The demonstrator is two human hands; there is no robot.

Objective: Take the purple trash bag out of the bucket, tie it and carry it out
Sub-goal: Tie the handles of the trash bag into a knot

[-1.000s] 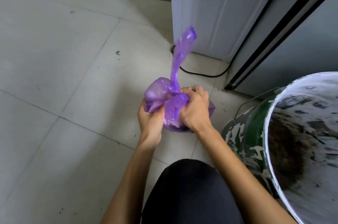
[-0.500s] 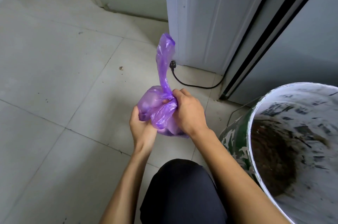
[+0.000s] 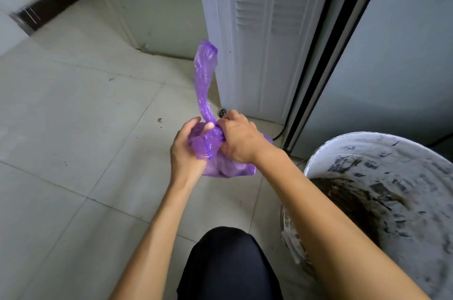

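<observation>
The purple trash bag [image 3: 221,167] is out of the bucket and held above the tiled floor in front of me. A long twisted tail of the bag [image 3: 204,74] stands up from its neck. My left hand [image 3: 187,150] grips the bunched plastic on the left side, thumb up against the tail. My right hand [image 3: 239,139] is curled round the neck and the top of the bag from the right. The paint-stained white bucket [image 3: 318,155] stands at my right, dark inside, with no bag in it.
A white louvred cabinet [image 3: 257,37] stands just behind the bag, with a dark-edged grey panel [image 3: 392,66] to its right. A black cable [image 3: 278,136] runs along the floor at the cabinet's foot. My dark-clad knee [image 3: 228,263] is below. Tiled floor [image 3: 73,140] spreads left.
The bag's tail has swung from right-leaning to upright and leftward. My left hand has shifted up from under the bag to its left side. The view has tilted up, showing more cabinet.
</observation>
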